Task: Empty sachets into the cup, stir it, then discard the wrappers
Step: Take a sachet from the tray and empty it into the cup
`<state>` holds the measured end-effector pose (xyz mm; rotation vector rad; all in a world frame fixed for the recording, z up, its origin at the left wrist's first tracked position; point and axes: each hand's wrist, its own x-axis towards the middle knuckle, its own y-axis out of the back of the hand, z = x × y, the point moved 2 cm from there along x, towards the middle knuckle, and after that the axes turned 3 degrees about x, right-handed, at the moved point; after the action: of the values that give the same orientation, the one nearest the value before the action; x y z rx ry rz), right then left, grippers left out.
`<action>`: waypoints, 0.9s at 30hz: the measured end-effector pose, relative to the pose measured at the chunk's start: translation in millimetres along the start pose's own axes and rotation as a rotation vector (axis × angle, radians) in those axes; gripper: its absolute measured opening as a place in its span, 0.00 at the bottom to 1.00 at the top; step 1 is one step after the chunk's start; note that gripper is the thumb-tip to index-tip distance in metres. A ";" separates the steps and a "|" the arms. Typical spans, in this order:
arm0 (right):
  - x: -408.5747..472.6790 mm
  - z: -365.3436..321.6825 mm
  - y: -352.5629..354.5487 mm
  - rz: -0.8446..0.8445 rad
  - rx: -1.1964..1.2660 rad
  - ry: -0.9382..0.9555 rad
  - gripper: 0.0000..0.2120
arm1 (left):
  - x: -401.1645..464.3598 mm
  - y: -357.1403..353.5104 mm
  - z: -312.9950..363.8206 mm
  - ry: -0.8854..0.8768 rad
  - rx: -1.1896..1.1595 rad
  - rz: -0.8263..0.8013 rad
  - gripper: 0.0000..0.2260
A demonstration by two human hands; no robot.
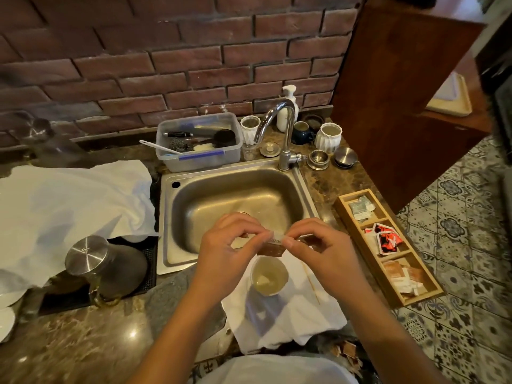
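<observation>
A white paper cup point(268, 275) with pale liquid stands on a white cloth point(288, 314) at the counter's front edge. Just above the cup hangs a small brown sachet point(273, 248). My left hand point(227, 245) pinches its top edge from the left, and my right hand point(318, 245) pinches the same edge from the right. A thin wooden stir stick point(311, 281) lies on the cloth to the right of the cup. Behind my right fingers a second brown piece point(307, 239) shows, too hidden to identify.
A steel sink point(238, 200) with a tap point(285, 134) lies behind the cup. A wooden sachet tray point(388, 245) sits at the right, a steel kettle point(105, 267) and a white towel point(69, 200) at the left. Torn brown wrappers point(349, 353) lie near the front edge.
</observation>
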<state>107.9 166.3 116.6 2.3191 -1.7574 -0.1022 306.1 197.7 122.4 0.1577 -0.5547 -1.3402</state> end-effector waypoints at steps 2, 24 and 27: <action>-1.4 -3.1 -7.1 -0.003 -0.042 0.042 0.02 | -1.3 5.9 -3.1 -0.024 0.017 -0.005 0.05; -9.7 -17.7 -29.7 0.019 -0.034 0.086 0.04 | -10.3 16.6 -17.0 0.119 -0.314 -0.065 0.09; -7.6 -21.2 -29.3 0.006 -0.009 0.063 0.06 | -10.1 18.4 -22.2 0.128 -0.271 -0.043 0.10</action>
<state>137.5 184.0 130.1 2.2851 -1.7299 -0.0362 331.4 207.2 108.0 0.0331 -0.2600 -1.4225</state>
